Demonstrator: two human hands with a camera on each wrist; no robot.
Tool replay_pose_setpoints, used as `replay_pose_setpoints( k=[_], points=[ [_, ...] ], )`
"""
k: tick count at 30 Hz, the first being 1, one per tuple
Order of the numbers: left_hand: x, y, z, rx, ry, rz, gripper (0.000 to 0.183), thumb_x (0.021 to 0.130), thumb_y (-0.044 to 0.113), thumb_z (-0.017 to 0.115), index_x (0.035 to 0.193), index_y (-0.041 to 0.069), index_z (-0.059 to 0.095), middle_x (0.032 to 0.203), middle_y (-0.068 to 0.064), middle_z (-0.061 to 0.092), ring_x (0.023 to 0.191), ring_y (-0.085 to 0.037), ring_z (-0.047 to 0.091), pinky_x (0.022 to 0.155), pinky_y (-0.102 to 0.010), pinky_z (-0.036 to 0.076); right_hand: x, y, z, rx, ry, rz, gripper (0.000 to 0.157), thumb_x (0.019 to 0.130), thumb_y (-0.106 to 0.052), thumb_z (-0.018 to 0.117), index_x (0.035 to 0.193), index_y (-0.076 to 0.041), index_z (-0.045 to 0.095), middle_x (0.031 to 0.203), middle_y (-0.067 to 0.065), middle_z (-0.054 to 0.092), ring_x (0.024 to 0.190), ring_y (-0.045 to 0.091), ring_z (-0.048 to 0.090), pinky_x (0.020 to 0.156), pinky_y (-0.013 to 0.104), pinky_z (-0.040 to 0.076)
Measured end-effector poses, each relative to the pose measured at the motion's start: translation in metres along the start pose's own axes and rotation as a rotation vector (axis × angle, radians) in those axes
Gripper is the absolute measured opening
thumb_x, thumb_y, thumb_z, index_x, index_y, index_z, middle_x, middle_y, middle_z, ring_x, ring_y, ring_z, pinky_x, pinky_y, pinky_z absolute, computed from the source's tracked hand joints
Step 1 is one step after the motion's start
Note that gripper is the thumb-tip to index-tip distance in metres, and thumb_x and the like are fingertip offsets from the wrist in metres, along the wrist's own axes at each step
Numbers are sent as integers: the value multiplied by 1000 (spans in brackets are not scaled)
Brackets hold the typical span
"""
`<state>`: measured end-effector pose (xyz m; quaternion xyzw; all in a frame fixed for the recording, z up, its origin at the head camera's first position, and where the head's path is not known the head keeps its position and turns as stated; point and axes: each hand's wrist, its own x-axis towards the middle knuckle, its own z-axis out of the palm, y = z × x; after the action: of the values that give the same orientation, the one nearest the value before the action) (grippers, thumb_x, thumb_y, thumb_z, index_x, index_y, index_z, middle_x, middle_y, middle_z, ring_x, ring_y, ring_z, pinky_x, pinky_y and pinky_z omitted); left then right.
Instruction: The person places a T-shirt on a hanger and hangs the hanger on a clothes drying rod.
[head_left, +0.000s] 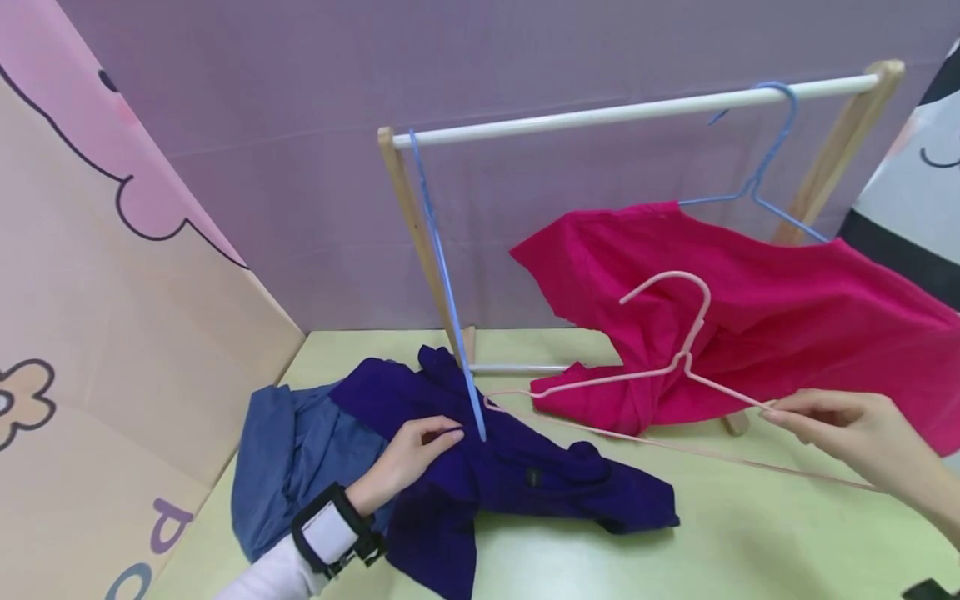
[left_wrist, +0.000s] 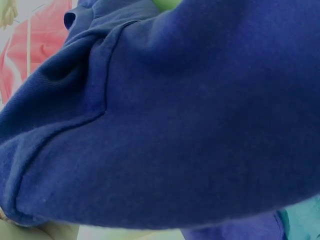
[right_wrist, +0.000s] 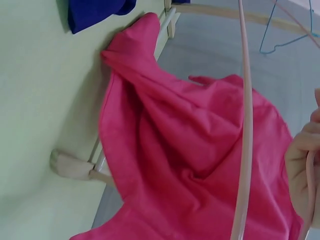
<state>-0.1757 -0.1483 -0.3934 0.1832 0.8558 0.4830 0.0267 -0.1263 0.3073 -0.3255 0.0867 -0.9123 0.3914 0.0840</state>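
Note:
My left hand [head_left: 417, 454] pinches the edge of a dark navy garment [head_left: 510, 483], which lies partly bunched on the table. The same navy cloth [left_wrist: 175, 130] fills most of the left wrist view. On the right, my right hand [head_left: 847, 425] pinches one shoulder of a pink hanger [head_left: 686, 354], its hook upward and its far end over the navy garment. In the right wrist view the hanger's bar [right_wrist: 245, 130] crosses in front of a bright pink garment [right_wrist: 170, 135], and the right hand [right_wrist: 305, 165] shows at the edge.
A rack with a white rail [head_left: 600, 117] and wooden posts stands behind. From it hang a blue hanger [head_left: 442, 267] at the left and another blue hanger [head_left: 765, 175] bearing the pink garment. A greyish-blue garment [head_left: 300, 467] lies on the pale green table [head_left: 750, 533] by the left wall.

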Motion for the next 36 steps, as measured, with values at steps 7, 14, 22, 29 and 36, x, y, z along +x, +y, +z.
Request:
replay_pose_setpoints(
  k=[7,14,22,29,36],
  points=[
    [1,-2,-1,-7,-1,-10,19,87,18,57,96,3,66,93,-6,65,82,-12,55,73,-22,44,-9,16,-6,60,-54,-35,16,80,0,62,90,-11,68,67,-6,57,56,9,48,45,24,33],
    [1,-1,-3,-5,-4,-7,22,87,17,57,97,0,65,94,-8,65,83,-13,56,73,-22,44,-11,22,-4,69,-69,-80,19,78,3,62,89,-12,68,67,-7,56,56,9,47,45,24,33],
    [-1,3,-5,-21,4,-44,18,86,15,57,97,3,66,95,-7,64,84,-14,56,72,-21,44,-12,24,-13,66,-42,-3,18,78,2,63,90,-11,69,74,-10,62,62,6,52,48,21,37],
    [-2,14,-6,-27,-28,-17,18,87,12,56,97,-1,65,95,-12,64,85,-15,57,74,-22,45,-13,25,-5,104,-79,-67,21,79,5,61,89,-11,69,65,-6,57,55,9,47,45,24,33],
    [-1,4,-3,-11,-97,78,16,84,17,61,93,5,67,88,-4,64,77,-5,53,69,-20,44,-9,23,7,129,-147,-81,16,81,2,60,89,-9,68,61,-3,51,51,12,45,43,27,33]
  ],
)
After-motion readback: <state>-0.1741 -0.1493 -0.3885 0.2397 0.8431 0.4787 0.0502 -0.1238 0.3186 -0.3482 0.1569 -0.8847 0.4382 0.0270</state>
